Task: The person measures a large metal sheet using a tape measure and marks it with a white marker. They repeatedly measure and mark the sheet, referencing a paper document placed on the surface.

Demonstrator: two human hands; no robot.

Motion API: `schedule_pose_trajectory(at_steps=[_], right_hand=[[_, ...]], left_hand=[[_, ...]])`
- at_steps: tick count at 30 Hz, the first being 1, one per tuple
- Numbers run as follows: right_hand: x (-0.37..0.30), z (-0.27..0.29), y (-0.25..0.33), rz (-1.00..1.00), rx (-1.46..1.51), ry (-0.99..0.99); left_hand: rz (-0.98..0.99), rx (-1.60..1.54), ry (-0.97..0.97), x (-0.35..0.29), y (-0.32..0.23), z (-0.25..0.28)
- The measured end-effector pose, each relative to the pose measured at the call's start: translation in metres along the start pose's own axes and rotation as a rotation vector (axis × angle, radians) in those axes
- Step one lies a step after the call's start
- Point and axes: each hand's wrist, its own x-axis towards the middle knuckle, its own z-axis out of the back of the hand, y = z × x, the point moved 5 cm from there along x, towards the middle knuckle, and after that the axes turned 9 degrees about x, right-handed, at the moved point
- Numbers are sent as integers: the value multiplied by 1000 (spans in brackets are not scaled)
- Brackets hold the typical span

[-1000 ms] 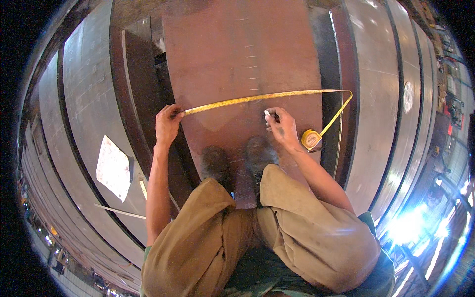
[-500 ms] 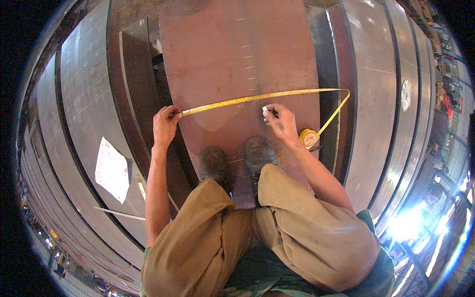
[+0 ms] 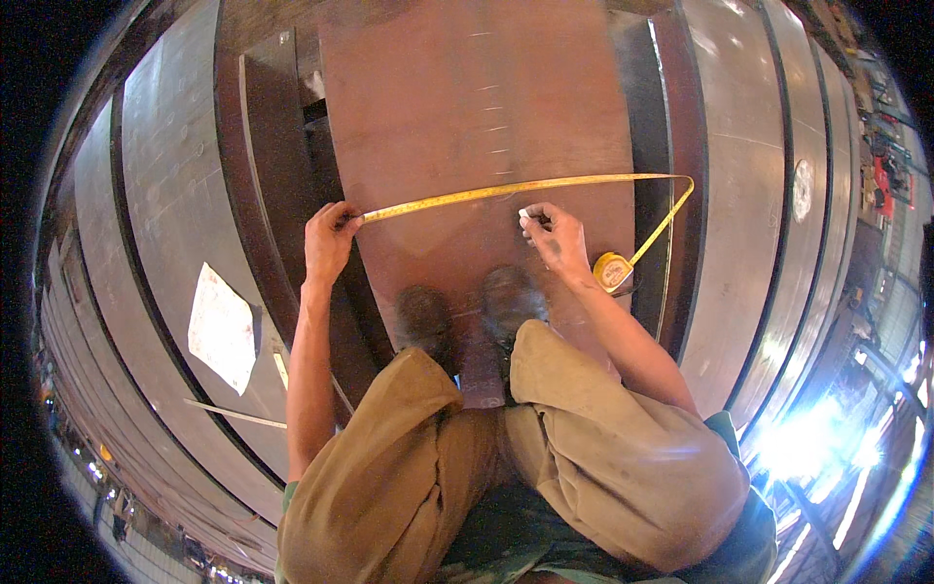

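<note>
My left hand point(image 3: 329, 243) pinches the end of a yellow tape measure point(image 3: 486, 192) at the left edge of a reddish-brown steel plate point(image 3: 467, 97). From there the blade runs across the plate, passes the right edge, and folds back to its yellow case point(image 3: 613, 271), which rests by the plate's right edge near my right wrist. Between the fingers of my right hand point(image 3: 556, 241) is a small white piece of chalk, held just below the blade. A column of short white marks point(image 3: 494, 110) goes up the plate beyond the tape.
Long grey steel beams point(image 3: 739, 195) lie on both sides, with dark gaps between them. A white paper sheet point(image 3: 222, 331) and a thin metal strip point(image 3: 233, 414) rest on the left beam. My shoes point(image 3: 425, 316) stand on the plate. Bright welding light point(image 3: 803, 443) glares at lower right.
The view has shifted slightly, moving the scene a little to the right. Both hands keep their grips, and the tape lies as before.
</note>
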Motion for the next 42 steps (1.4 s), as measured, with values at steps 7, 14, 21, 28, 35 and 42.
schedule_pose_trajectory(at_steps=[7,14,21,28,35,42], right_hand=[[14,-2,20,222,-268,-134],[18,-19,31,324,-343,-146],[18,-25,32,395,-359,-106],[18,-27,29,346,-331,-88],[18,-28,32,366,-339,-95],[19,-32,34,343,-404,-90]], left_hand=[[23,33,35,0,-4,0],[9,39,20,0,-4,1],[4,72,13,0,0,-1],[44,36,49,0,3,-4],[26,39,33,0,5,-3],[16,53,28,0,1,-2]])
